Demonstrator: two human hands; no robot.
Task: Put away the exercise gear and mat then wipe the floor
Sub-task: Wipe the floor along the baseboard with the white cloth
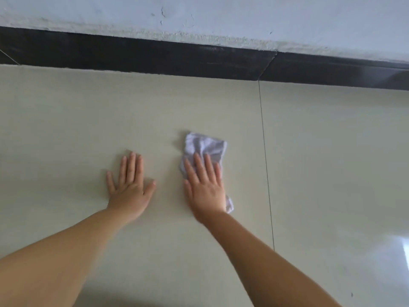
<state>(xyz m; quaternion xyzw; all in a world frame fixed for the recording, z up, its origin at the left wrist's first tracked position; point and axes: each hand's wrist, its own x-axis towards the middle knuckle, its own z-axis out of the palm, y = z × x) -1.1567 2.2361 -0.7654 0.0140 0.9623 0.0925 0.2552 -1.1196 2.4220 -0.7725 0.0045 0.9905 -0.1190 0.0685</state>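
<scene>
Right hand (pixel 204 187) lies flat, fingers spread, pressing the soft, limp cloth (pixel 205 145) (best pinned mid-fold) under its palm.

pale glossy floor tiles (pixel 332 151) are bordered by a dark skirting band (pixel 155 56) beneath a scuffed, flaking white wall (pixel 243 16).

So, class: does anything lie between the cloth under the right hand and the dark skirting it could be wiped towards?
Nothing visible does. The right hand presses flat on the white cloth, and only bare tile floor lies between it and the dark skirting. The left hand rests to the side.
</scene>
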